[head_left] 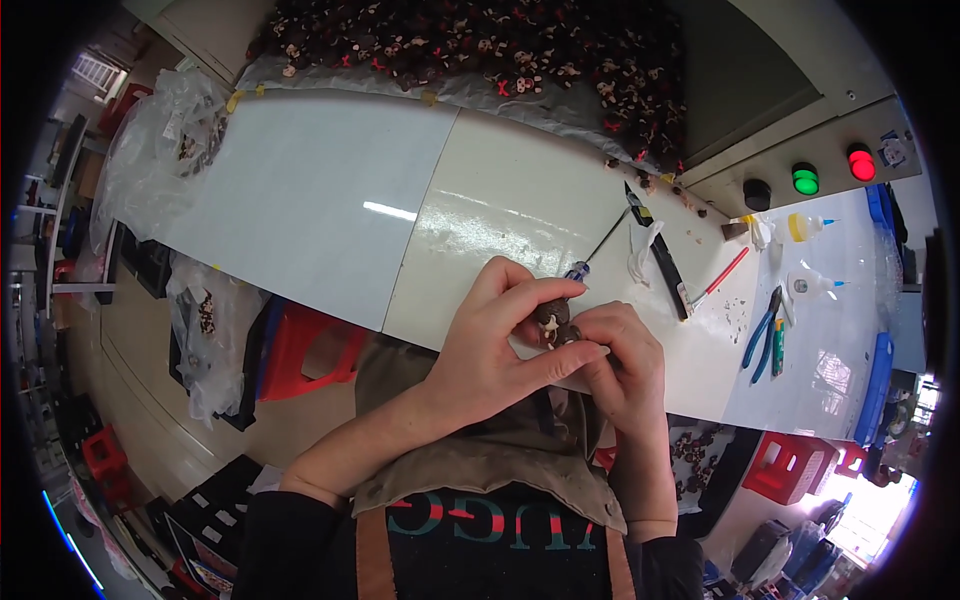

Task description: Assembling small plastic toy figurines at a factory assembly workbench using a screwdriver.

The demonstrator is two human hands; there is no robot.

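Just over the table's near edge, my left hand (495, 345) pinches a small dark brown figurine (550, 318) with a pale face patch between thumb and fingers. My right hand (625, 362) closes on the figurine's other side, its curled fingers at a rounded brown part. My fingers cover much of the piece, so its full shape is hidden. Beyond my left fingertips lies a screwdriver (606, 238) with a thin shaft and a clear bluish handle. A black utility knife (668, 265) and a crumpled white tissue (640, 258) rest to its right.
Many small brown, cream and red pieces (480, 45) are heaped at the back. To the right lie a red pen-like stick (725, 275), blue-handled pliers (763, 338), a green tube (779, 345) and two dropper bottles (806, 226). A panel with lit buttons (804, 179) stands behind them.
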